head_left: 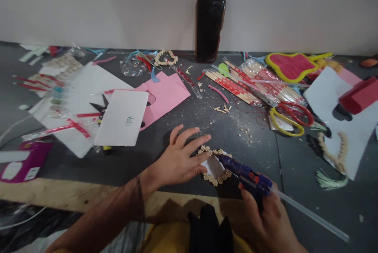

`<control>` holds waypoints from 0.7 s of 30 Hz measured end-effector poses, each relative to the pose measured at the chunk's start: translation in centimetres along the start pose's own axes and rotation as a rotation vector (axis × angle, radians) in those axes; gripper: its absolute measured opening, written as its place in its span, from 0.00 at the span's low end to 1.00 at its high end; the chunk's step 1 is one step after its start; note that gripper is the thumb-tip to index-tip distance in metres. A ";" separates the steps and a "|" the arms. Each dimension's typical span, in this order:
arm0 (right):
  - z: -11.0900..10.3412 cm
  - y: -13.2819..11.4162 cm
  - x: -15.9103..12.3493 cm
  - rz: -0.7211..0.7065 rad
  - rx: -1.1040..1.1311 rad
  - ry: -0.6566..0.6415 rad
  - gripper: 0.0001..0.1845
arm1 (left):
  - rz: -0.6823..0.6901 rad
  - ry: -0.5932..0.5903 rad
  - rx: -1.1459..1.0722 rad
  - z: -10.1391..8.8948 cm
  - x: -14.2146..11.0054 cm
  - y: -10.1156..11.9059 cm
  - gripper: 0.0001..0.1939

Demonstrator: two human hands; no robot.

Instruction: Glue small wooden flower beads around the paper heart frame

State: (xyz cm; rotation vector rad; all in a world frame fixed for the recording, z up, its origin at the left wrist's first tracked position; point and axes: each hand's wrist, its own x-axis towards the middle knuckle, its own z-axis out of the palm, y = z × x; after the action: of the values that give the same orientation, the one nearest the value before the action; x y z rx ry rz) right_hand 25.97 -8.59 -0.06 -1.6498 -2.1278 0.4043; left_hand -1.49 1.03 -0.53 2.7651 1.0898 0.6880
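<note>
On the dark bench [304,162], near its front edge, we have a ring of small pale beads [215,181] lying flat around a white centre piece [213,165]. It sits between our two hands. Our left hand [178,160] is palm down at the ring's left side, its fingers spread apart, with thumb and forefinger over the beaded edge; we cannot tell how firmly they press. Our right hand [273,209] is clamped around a blue glue gun [251,175], whose nozzle points left over the upper part of the ring. We cannot tell whether the tip touches the beads. A clear glue stick [310,214] juts from the gun's back end.

Just beyond the ring we see short stick pieces [223,109] among pale crumbs, then a curved pink strip [218,93]. To the right lie scissors [295,115] with red and yellow handles, in front of packs of red-and-cream sticks [233,85]. Farther right, a bead loop [342,152] with a pale green tassel [332,180] rests on white paper. To the left, a white card with handwriting [119,117] overlaps pink paper [168,91]. At the back, a dark phone [210,28] stands upright by the wall.
</note>
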 end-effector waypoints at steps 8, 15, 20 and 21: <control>0.4 0.2 -0.2 0.070 0.010 -0.024 0.18 | -0.018 -0.019 0.003 0.0 -0.1 0.0 0.13; 0.0 -0.3 0.0 0.063 0.026 -0.024 0.18 | -0.013 -0.024 0.019 0.0 -0.1 0.0 0.13; -1.1 -0.9 0.7 0.074 0.112 0.033 0.12 | -0.012 -0.016 0.003 0.1 -0.1 0.0 0.13; -1.4 -1.0 1.0 0.086 0.129 0.032 0.12 | -0.014 -0.019 0.002 0.1 -0.1 0.0 0.14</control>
State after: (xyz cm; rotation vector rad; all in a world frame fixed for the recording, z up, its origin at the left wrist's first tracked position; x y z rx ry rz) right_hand 25.63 -7.94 1.71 -1.6668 -1.9690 0.5267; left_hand -1.53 0.96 -0.67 2.7579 1.1055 0.6579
